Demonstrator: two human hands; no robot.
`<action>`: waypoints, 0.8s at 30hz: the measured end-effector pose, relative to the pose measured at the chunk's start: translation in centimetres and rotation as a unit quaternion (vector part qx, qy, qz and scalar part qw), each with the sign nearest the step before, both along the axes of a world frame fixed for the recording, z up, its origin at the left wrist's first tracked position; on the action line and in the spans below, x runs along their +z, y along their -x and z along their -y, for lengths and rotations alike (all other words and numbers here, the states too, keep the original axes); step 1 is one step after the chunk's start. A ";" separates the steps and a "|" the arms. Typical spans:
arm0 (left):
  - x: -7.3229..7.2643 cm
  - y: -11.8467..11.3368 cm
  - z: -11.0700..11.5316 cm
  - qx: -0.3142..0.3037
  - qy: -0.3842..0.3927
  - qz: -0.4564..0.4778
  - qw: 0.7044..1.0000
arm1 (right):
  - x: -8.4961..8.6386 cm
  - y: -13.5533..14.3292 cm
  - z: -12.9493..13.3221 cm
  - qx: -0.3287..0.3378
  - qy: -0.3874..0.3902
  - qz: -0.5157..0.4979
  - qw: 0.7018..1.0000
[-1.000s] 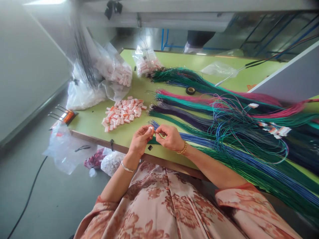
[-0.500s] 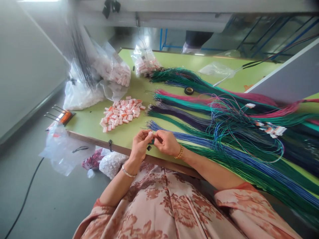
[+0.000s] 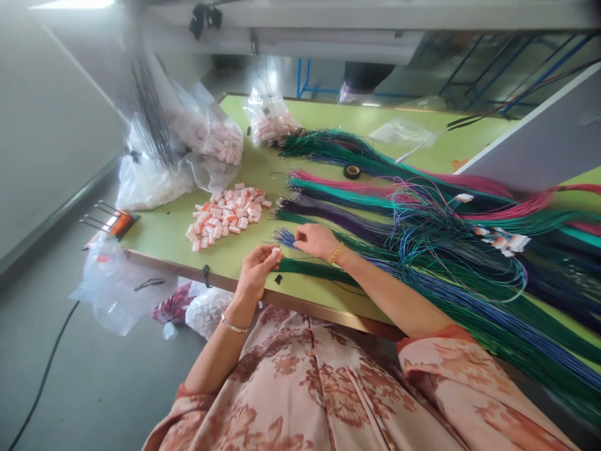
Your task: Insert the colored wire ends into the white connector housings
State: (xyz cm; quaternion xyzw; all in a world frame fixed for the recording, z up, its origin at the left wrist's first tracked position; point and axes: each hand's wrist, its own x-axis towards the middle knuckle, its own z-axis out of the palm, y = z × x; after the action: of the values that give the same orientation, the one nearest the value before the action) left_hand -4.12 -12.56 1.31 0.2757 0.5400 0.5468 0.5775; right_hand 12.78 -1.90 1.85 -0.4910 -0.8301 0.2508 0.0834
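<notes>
A small white connector [image 3: 276,252] is pinched in my left hand [image 3: 256,269], close to the table's front edge. My right hand [image 3: 317,242] is over the blue wire bundle [image 3: 370,263], its fingers curled together near the wires' tips; anything between them is too small to make out. Green wires [image 3: 314,269] lie just below it, their ends beside my left hand. A pile of white and orange connectors [image 3: 228,216] spreads on the green table to the left. Further bundles, dark purple [image 3: 338,216], teal [image 3: 345,190] and pink [image 3: 333,180], lie beyond my right hand.
Plastic bags of connectors [image 3: 220,141] stand at the back left. A black tape roll [image 3: 352,171] lies behind the bundles. Wired connectors [image 3: 507,241] rest on the wires at right. An orange pronged tool [image 3: 123,224] sits at the left corner. A person stands beyond the table.
My right hand has parted from my left and moved up and right over the blue wires. My left hand has shifted slightly left, still holding the connector.
</notes>
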 end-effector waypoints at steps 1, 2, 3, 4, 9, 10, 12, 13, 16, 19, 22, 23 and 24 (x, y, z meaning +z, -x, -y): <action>0.0 0.0 0.0 -0.002 0.001 0.000 1.000 | 0.0 0.2 0.1 0.001 -0.005 0.013 1.000; 0.0 0.0 0.0 -0.004 0.002 -0.001 1.000 | 0.0 0.3 0.2 0.001 -0.008 0.020 1.000; 0.0 0.1 0.1 -0.007 0.002 -0.001 1.000 | 0.0 0.3 0.3 0.004 -0.010 0.021 1.000; 0.0 0.1 0.1 -0.007 0.002 0.000 1.000 | 0.0 0.2 0.4 0.010 -0.012 0.018 1.000; 0.0 0.1 0.1 -0.005 -0.006 0.006 1.000 | -0.3 -0.6 0.5 0.034 -0.040 0.014 0.999; 0.0 0.1 0.1 -0.007 -0.007 0.008 1.000 | -0.4 -0.6 0.6 0.039 -0.046 0.023 0.998; 0.0 0.0 0.1 -0.008 -0.008 0.009 1.000 | -0.5 -0.6 0.6 0.056 -0.054 0.039 0.996; 0.1 -0.1 0.1 -0.006 -0.008 0.009 1.000 | -0.5 -0.6 0.7 0.064 -0.056 0.043 0.995; 0.1 -0.2 0.0 -0.002 -0.010 0.006 1.000 | -0.3 -0.7 1.0 0.072 -0.073 0.060 0.993; 0.1 -0.3 0.0 -0.005 -0.010 0.004 1.000 | 0.4 -1.0 1.4 0.089 -0.113 0.103 0.984; 0.1 -0.5 -0.1 -0.006 -0.013 0.006 1.000 | 1.1 -1.4 1.5 0.073 -0.114 0.114 0.984; 0.1 -0.5 -0.1 -0.006 -0.014 0.008 1.000 | 1.3 -1.5 1.4 0.057 -0.095 0.096 0.989; 0.1 -0.6 -0.1 -0.006 -0.016 0.010 1.000 | 1.4 -1.5 1.2 0.042 -0.068 0.063 0.995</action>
State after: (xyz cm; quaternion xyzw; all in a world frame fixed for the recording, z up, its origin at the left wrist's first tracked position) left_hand -3.56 -12.45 1.37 0.2825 0.5241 0.5543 0.5815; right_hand 14.30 -3.15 3.27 -0.4637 -0.8688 0.1657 0.0531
